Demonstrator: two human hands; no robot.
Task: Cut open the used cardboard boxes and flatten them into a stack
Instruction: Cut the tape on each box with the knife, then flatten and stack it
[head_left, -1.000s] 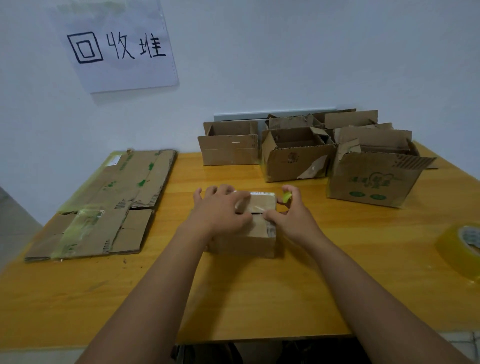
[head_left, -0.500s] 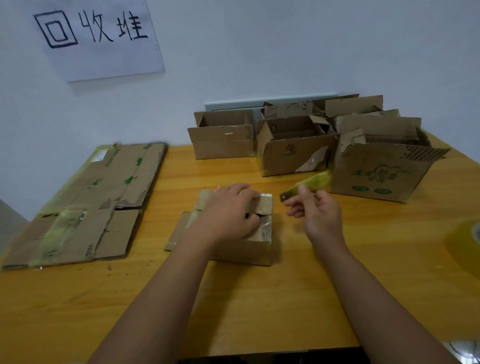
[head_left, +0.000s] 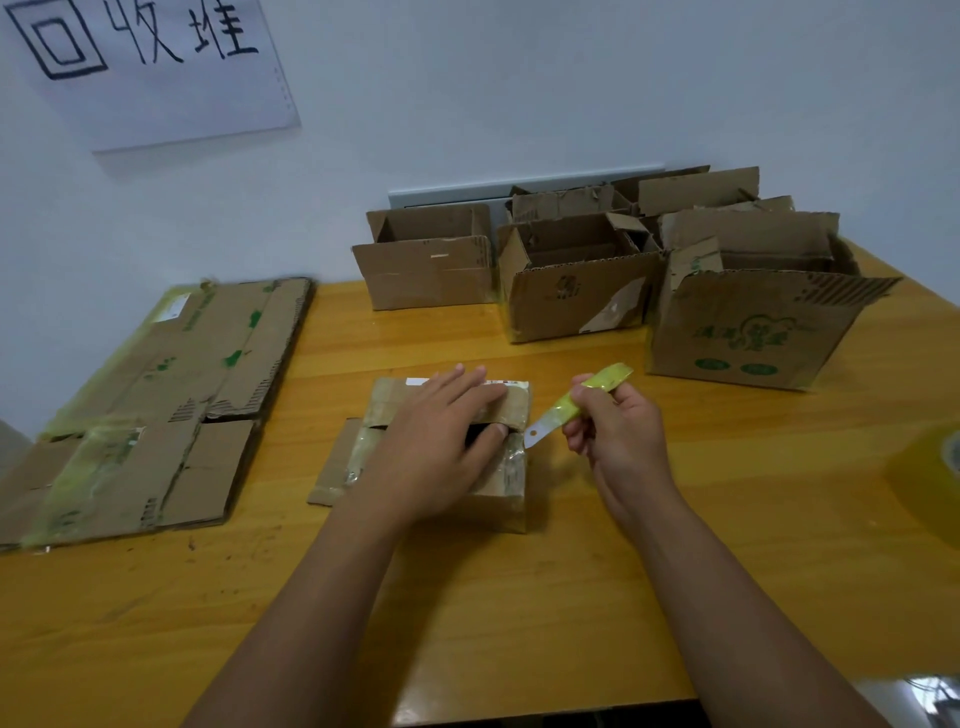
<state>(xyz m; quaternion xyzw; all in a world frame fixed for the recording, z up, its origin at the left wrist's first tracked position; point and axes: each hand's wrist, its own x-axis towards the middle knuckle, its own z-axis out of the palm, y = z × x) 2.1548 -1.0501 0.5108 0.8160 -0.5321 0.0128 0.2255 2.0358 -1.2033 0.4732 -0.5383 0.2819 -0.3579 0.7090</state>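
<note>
left hand (head_left: 436, 441) flat on the small box (head_left: 498, 483) at the table's middle, right hand (head_left: 618, 431) gripping the yellow knife (head_left: 566, 410).
my thumb sits just beside the blade tip; a slip on the tape could nick it.

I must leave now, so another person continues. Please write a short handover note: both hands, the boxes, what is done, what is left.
Left hand: lies flat on the small box, thumb in its open top seam.
Right hand: grip on the green knife, blade out, just right of the box.
Done: flat stack lies at table left.
Left: flatten the small box; open boxes at the back wait.
</note>
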